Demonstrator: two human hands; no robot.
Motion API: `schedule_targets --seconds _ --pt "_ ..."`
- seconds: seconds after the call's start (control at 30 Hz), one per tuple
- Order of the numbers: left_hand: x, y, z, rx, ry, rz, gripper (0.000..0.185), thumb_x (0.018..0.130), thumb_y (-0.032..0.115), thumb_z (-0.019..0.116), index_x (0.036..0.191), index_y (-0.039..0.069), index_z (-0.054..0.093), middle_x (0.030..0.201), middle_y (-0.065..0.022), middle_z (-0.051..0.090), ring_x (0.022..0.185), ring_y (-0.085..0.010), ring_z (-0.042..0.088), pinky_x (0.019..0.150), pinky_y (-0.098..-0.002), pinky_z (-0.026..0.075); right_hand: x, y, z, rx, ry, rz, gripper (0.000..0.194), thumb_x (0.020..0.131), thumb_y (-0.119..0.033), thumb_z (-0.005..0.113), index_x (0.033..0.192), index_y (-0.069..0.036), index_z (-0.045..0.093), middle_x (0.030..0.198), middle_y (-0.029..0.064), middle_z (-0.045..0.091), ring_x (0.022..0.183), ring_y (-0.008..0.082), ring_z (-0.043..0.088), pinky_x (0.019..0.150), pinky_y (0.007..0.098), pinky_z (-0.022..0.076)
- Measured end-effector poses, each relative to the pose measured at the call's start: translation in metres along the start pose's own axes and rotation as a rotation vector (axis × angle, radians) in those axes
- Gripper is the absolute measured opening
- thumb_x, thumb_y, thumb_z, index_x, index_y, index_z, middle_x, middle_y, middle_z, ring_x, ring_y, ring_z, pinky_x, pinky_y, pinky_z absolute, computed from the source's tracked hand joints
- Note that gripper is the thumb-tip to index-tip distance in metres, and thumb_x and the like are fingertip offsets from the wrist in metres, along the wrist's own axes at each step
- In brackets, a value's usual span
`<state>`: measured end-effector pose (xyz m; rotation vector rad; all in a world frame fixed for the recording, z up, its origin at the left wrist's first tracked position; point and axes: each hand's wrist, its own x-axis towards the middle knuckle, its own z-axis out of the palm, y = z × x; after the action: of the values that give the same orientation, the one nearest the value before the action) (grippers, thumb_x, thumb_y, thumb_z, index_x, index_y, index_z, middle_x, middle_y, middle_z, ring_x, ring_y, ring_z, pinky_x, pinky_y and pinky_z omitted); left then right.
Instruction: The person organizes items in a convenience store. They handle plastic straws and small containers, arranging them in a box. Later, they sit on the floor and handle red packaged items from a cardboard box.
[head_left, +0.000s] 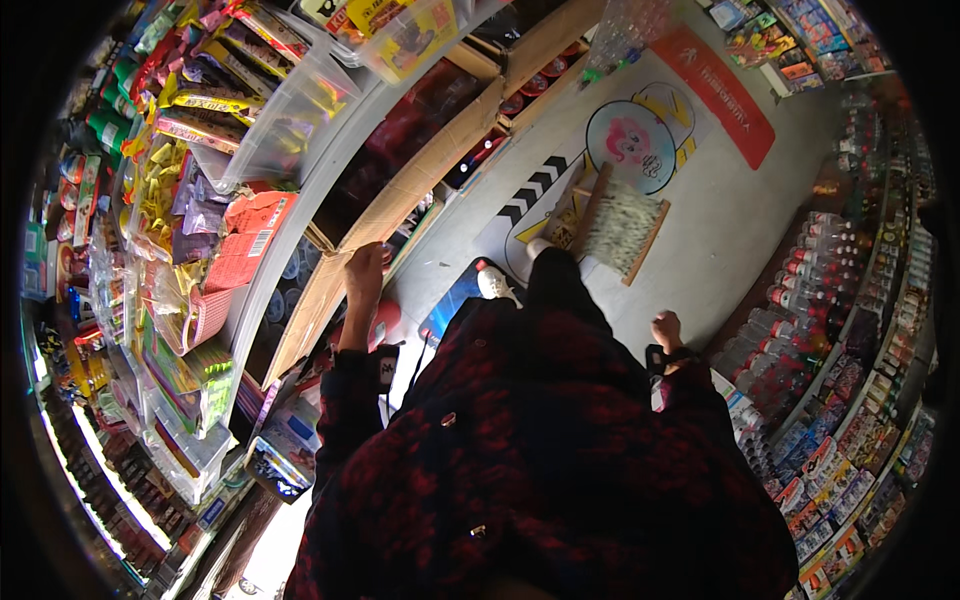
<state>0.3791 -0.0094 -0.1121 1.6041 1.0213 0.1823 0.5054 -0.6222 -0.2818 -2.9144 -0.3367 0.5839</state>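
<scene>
My left hand (364, 274) is curled into a fist at the left, beside the edge of an open cardboard box (420, 176). I see nothing in it, and I cannot tell whether it touches the box. Lower on the right, my right hand (666, 330) is also closed, above the grey floor (720, 247). Both wrists wear dark bands. Between the hands my white shoes (495, 283) show below dark trousers. In front of me stands a low wooden stool with a woven-looking seat (621, 225). A round stool top with a pink cartoon pony (631, 142) is just beyond it.
Along the left, a shelf edge (330, 142) carries clear bins of packaged snacks (214, 97) and a pink basket (210, 319). Rows of drink bottles (795, 277) line the right side. A red mat (712, 94) lies on the floor farther ahead.
</scene>
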Motion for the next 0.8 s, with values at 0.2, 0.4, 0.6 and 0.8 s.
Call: schedule_targets --seconds 0.2,0.4,0.6,0.8 --pt "0.008 0.026 0.028 0.183 -0.102 0.102 0.024 0.086 0.015 0.052 0.099 -0.004 0.058 0.082 -0.0108 0.064 0.077 -0.016 0.062 0.067 -0.0255 0.049 -0.021 0.024 0.022 0.094 -0.328 0.048 0.016 0.067 -0.014 0.047 0.062 -0.002 0.056 0.07 0.0193 0.058 0.068 0.0369 0.056 0.061 0.0425 0.0448" --pt "0.013 0.066 0.081 0.441 0.086 0.384 0.016 0.082 0.011 0.057 0.091 -0.002 0.06 0.074 -0.0098 0.061 0.063 -0.0152 0.059 0.06 -0.0262 0.048 0.066 -0.01 0.024 0.278 -0.26 -0.087 0.014 0.074 -0.014 0.049 0.067 -0.004 0.055 0.07 0.017 0.058 0.068 0.0352 0.055 0.058 0.0397 0.043" --pt "0.045 0.101 0.122 0.894 0.379 0.665 0.058 0.068 0.013 0.07 0.118 0.005 0.041 0.114 -0.0175 0.042 0.106 -0.0357 0.04 0.091 -0.0444 0.031 0.175 0.03 0.007 0.567 -0.297 -0.068 0.012 0.077 -0.013 0.053 0.081 -0.006 0.062 0.077 0.0133 0.063 0.075 0.0295 0.061 0.067 0.0365 0.0478" --pt "0.09 0.094 0.098 1.095 0.047 0.041 0.072 0.065 0.025 0.073 0.125 0.004 0.039 0.118 -0.0247 0.047 0.113 -0.0369 0.043 0.092 -0.041 0.036 0.263 0.133 -0.025 0.498 -0.334 -0.026 0.013 0.084 -0.011 0.052 0.089 -0.001 0.057 0.074 0.0047 0.058 0.063 0.0129 0.056 0.052 0.025 0.0453"
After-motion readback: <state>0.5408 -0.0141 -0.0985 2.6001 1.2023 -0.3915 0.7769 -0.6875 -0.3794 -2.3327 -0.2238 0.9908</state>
